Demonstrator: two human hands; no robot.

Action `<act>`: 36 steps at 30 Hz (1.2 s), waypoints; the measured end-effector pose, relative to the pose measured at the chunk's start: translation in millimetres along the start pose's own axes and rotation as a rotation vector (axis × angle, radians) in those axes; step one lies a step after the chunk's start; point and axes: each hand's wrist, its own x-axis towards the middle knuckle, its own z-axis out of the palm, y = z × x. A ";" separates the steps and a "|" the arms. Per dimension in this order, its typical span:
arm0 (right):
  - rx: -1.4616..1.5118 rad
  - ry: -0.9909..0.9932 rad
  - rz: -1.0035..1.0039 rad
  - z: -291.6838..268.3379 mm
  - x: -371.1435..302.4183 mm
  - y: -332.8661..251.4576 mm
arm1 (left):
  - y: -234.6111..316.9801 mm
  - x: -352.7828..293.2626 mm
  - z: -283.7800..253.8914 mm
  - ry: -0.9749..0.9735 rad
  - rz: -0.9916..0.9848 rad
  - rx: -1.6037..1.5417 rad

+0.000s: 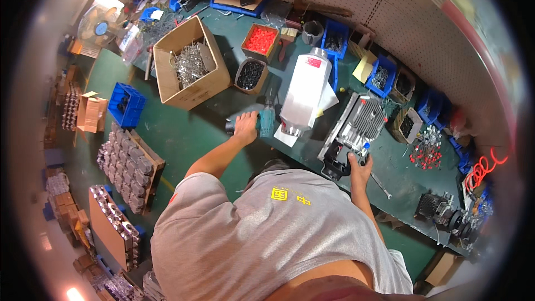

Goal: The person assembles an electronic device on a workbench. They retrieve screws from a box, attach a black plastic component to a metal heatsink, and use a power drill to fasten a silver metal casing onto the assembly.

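Observation:
My left hand (246,126) grips a teal power driver (265,118) that lies near the front edge of the green workbench (223,100). Right beside the driver stands a tall white metal housing (305,92) with a small red label. My right hand (359,166) rests on the black end of a grey ribbed motor (356,128) lying on the bench. My grey shirt fills the lower middle of the view.
A cardboard box (189,61) of metal parts, a box of red caps (260,40), a box of black screws (250,74) and several blue bins (382,77) sit on the bench. Pallets (129,164) of grey motor parts and a blue crate (126,104) stand on the floor at left.

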 end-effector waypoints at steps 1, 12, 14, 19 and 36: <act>-0.011 -0.002 -0.049 0.8 -4.0 -3.5 | -5.2 11.0 1.8 0.022 0.020 -0.007; 0.080 0.351 -0.057 -25.0 -36.7 64.1 | -23.4 137.1 -67.0 0.200 0.113 -0.352; 0.103 0.365 -0.012 -22.7 -45.2 65.9 | -26.8 186.6 -92.9 0.306 0.073 -0.404; 0.103 0.355 -0.034 -12.3 -51.3 49.0 | -47.8 295.1 -97.0 0.255 -0.007 -0.245; 0.319 0.411 0.075 0.5 -76.5 -45.8 | -34.8 308.8 -92.3 0.455 -0.013 -0.595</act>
